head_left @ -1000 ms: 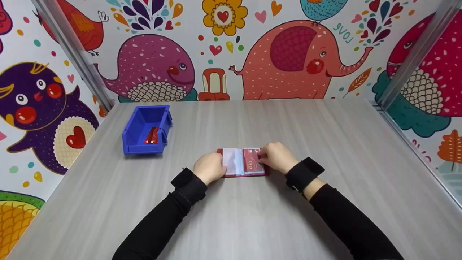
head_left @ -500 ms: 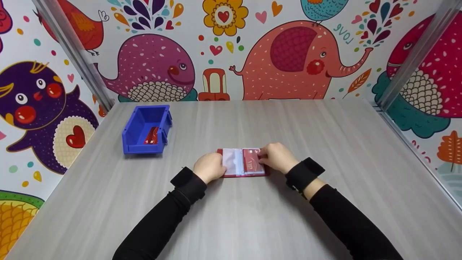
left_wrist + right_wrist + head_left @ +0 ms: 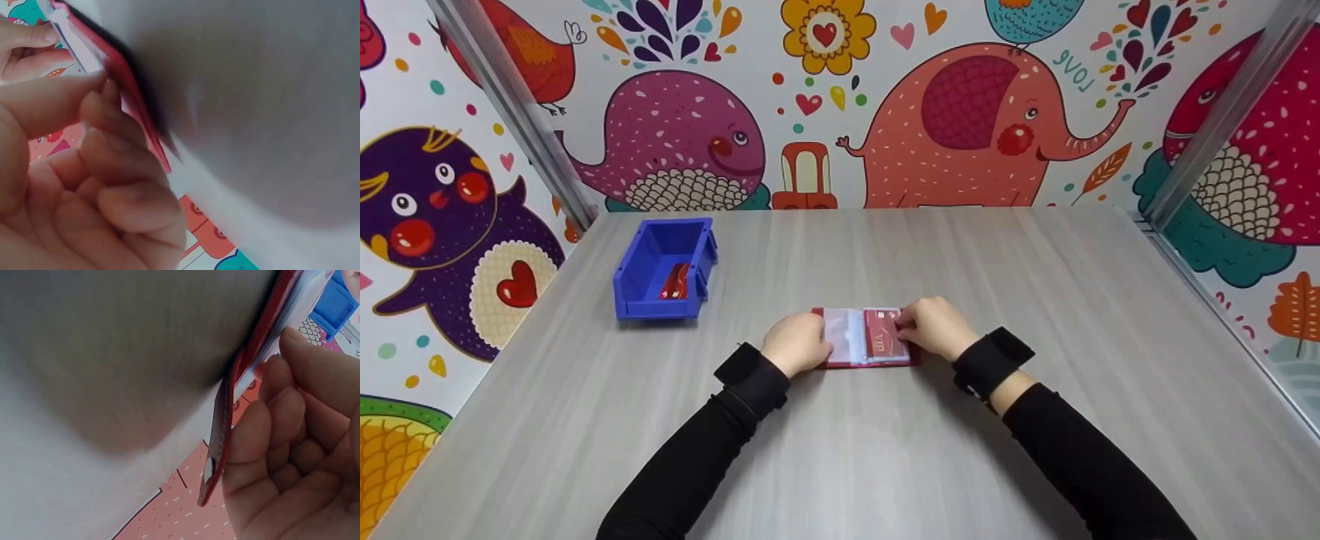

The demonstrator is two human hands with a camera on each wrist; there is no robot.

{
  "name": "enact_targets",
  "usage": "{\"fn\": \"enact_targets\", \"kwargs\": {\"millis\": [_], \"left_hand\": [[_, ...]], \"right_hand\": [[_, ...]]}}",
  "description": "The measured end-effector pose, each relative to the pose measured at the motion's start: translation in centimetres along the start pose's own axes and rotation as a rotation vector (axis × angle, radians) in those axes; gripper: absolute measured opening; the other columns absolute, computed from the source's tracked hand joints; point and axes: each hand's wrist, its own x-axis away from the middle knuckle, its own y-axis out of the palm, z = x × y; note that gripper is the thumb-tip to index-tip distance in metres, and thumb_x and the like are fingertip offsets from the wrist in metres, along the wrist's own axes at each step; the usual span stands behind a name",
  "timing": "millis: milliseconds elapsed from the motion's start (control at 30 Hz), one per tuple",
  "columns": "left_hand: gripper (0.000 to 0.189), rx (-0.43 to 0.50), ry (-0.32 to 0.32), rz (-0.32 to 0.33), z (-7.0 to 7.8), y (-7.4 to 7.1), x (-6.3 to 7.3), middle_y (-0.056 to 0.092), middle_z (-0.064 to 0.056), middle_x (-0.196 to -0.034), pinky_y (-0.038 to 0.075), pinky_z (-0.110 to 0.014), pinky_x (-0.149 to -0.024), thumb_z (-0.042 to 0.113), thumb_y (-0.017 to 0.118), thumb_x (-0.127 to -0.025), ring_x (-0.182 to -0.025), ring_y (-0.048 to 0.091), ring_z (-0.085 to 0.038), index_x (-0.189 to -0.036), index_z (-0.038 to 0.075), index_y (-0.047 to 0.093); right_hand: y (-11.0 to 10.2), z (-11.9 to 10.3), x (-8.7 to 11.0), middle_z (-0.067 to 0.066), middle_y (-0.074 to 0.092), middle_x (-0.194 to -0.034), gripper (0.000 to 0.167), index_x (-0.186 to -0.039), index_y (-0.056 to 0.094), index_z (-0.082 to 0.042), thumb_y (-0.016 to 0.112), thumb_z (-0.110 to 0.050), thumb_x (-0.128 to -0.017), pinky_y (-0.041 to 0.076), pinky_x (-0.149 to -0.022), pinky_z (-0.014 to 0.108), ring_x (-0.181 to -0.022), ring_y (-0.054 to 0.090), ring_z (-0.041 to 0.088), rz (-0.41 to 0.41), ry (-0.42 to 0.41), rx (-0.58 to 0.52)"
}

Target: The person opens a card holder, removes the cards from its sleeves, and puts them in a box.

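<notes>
A red card holder (image 3: 847, 341) lies spread open on the table, clear plastic sleeves facing up. In its right-hand sleeve sits a red card (image 3: 883, 341) with "VIP" lettering. My left hand (image 3: 796, 343) pinches the left edge between thumb and curled fingers; the left wrist view shows the red cover (image 3: 126, 84) at those fingertips. My right hand (image 3: 937, 326) grips the right side, its thumb on the sleeves near the card's edge. From that side a strap with a metal snap (image 3: 218, 433) sticks out past the right fingers.
A blue bin (image 3: 656, 310) stands at the back left of the grey table (image 3: 847, 450), with red cards (image 3: 676, 282) inside. Walls printed with cartoon animals rise behind and at both sides, with metal posts (image 3: 1215, 120) at the corners.
</notes>
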Motion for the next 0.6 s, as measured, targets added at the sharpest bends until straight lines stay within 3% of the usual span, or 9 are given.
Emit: {"fn": "enact_targets", "kwargs": {"millis": [167, 300, 433, 600], "left_hand": [[0.029, 0.046, -0.019, 0.026, 0.8, -0.5, -0.6, 0.05, 0.0, -0.063, 0.047, -0.042, -0.063, 0.017, 0.069, -0.085, -0.061, 0.049, -0.021, -0.064, 0.012, 0.05], [0.031, 0.072, 0.005, 0.06, 1.8, -0.7, -1.0, 0.048, 0.001, -0.062, 0.045, -0.04, -0.061, 0.017, 0.069, -0.087, -0.06, 0.049, -0.021, -0.063, 0.013, 0.049], [0.03, 0.087, 0.048, 0.08, 2.6, -0.5, -1.3, 0.048, 0.001, -0.062, 0.045, -0.041, -0.061, 0.015, 0.068, -0.086, -0.06, 0.048, -0.021, -0.062, 0.012, 0.049], [0.03, 0.099, 0.06, 0.084, 3.2, 0.2, -1.7, 0.048, 0.0, -0.062, 0.046, -0.041, -0.062, 0.012, 0.068, -0.084, -0.06, 0.048, -0.022, -0.062, 0.012, 0.049]], "right_hand": [[0.1, 0.1, 0.0, 0.009, 0.073, -0.086, 0.012, -0.093, 0.079, -0.004, 0.079, -0.007, -0.082, 0.053, -0.074, 0.042, -0.075, 0.063, 0.023, -0.002, -0.001, 0.003], [0.0, 0.0, 0.0, 0.01, 0.074, -0.089, 0.014, -0.095, 0.078, -0.003, 0.078, -0.007, -0.082, 0.053, -0.075, 0.042, -0.078, 0.066, 0.026, -0.002, -0.001, 0.004], [0.0, -0.1, 0.0, 0.011, 0.074, -0.09, 0.014, -0.096, 0.078, -0.003, 0.078, -0.007, -0.083, 0.053, -0.076, 0.042, -0.08, 0.067, 0.026, -0.005, 0.001, 0.0], [0.1, -0.1, 0.0, 0.009, 0.074, -0.087, 0.011, -0.093, 0.078, -0.004, 0.078, -0.007, -0.083, 0.053, -0.073, 0.04, -0.075, 0.064, 0.022, -0.005, 0.003, -0.005]]}}
